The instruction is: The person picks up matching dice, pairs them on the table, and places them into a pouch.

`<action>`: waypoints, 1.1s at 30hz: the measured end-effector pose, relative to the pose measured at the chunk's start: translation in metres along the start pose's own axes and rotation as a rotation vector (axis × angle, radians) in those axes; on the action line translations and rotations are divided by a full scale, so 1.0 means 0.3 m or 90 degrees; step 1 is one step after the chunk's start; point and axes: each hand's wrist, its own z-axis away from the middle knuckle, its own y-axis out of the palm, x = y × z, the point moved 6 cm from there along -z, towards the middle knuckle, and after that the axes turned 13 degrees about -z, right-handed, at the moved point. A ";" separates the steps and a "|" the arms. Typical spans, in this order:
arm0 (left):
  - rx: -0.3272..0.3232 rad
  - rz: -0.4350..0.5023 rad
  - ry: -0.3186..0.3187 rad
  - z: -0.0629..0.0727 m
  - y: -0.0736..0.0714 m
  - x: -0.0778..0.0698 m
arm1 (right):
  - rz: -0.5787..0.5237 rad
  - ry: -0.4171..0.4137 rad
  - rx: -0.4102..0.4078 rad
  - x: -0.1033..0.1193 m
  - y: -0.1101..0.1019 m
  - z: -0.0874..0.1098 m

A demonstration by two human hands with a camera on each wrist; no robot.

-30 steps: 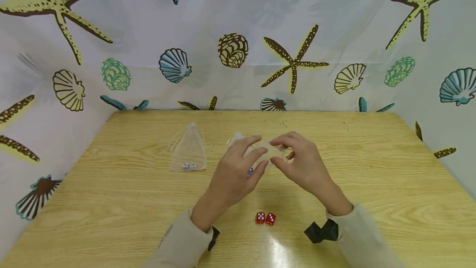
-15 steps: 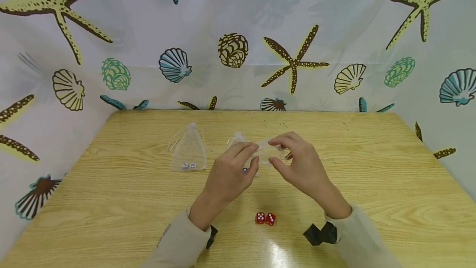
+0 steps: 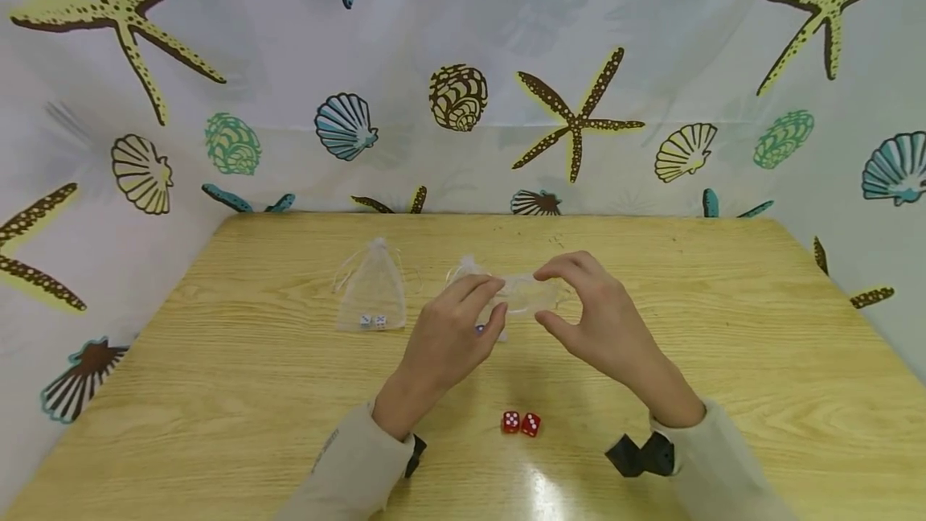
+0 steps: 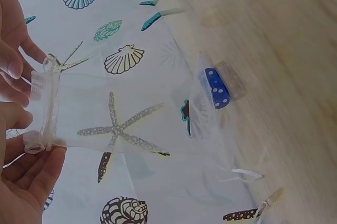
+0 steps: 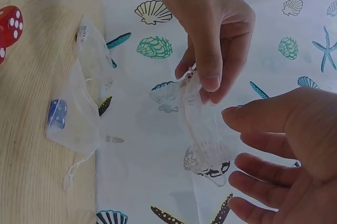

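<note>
My left hand point(image 3: 450, 336) pinches a sheer white drawstring pouch point(image 3: 526, 296) at one side of its gathered mouth. The pouch hangs flat and see-through, with its cord loops at the mouth in the left wrist view. My right hand point(image 3: 604, 316) is at the pouch's other side, thumb and fingers spread apart; the right wrist view shows a gap between them and the pouch. Two red dice point(image 3: 510, 422) lie on the table in front of the hands. Behind my left hand lies another sheer pouch point(image 5: 84, 124) with blue dice point(image 5: 58, 113) inside, partly hidden in the head view.
A third sheer pouch point(image 3: 374, 284), with two white dice point(image 3: 372, 321) at its bottom, lies to the left on the wooden table point(image 3: 239, 392). A white cloth point(image 3: 405, 38) printed with shells and starfish hangs around the table's back and sides.
My left fingers have come together on the pouch and moved slightly left and down. My right hand has moved a little right, its fingers now wider apart. The red dice have stayed put.
</note>
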 end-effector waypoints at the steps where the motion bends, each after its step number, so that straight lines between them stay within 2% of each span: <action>1: 0.001 -0.001 -0.002 0.000 0.001 0.002 | 0.005 -0.001 -0.004 0.001 -0.007 0.003; 8: 0.020 0.024 -0.024 0.003 0.013 0.016 | 0.016 0.022 -0.013 -0.003 -0.029 0.057; 14: 0.025 0.032 -0.025 0.004 0.018 0.020 | 0.004 0.045 0.010 -0.024 -0.006 0.122; 24: 0.032 0.049 -0.049 0.006 0.024 0.033 | -0.053 0.126 0.149 -0.079 0.072 0.183; 33: 0.031 0.045 -0.038 0.009 0.025 0.032 | -0.115 0.168 0.243 -0.102 0.155 0.209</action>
